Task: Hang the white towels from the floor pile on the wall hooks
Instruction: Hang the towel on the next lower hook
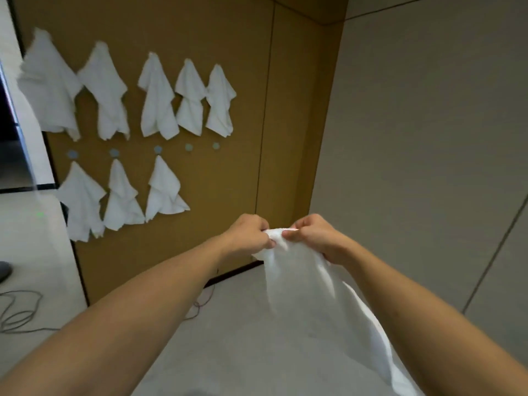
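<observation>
Through the head camera I see a tan wall panel (285, 110) ahead, split by 1 thin vertical seam. It meets a pale grey wall (428, 138) on the right, which carries dark diagonal seams. A dark baseboard (237, 271) runs along the foot of the tan panel. The floor (228, 338) is light grey and smooth. At its left edge a thin grey cable (20, 312) lies in loose loops. Lighting is soft and even.
</observation>
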### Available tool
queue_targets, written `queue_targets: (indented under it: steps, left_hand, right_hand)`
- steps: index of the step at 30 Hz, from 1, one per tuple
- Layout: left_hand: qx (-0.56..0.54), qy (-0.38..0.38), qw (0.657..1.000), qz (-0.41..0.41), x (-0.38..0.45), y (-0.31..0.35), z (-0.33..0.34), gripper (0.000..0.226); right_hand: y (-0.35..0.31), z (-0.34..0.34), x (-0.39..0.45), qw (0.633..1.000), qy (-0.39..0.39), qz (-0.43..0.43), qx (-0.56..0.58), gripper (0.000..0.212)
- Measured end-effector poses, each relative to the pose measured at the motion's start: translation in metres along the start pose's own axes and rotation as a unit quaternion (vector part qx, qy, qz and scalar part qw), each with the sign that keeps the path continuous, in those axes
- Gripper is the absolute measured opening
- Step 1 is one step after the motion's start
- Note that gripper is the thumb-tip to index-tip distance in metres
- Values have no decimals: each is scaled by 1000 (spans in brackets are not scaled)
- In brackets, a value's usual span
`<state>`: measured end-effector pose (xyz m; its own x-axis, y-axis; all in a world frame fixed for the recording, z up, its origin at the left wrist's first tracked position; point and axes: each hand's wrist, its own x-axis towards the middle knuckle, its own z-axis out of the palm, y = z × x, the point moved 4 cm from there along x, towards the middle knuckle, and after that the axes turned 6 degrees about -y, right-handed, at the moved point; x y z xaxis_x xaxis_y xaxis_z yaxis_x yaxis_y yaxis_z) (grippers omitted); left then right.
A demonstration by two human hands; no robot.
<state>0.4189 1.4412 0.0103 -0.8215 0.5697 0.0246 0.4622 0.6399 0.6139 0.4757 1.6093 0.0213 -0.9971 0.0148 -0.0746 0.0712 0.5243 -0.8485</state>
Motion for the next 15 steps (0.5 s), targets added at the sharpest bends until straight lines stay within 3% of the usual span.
queue_targets:
  steps: [10, 15]
  left_hand:
    - [-29, 55, 992, -112, 109, -148, -103, 9]
    - [12, 75, 989, -125, 194, -207, -137, 10]
  right_hand:
    - [-46, 68, 237, 992, -99, -70, -27, 23]
    - [-50, 73, 359, 985, -133, -103, -30, 25]
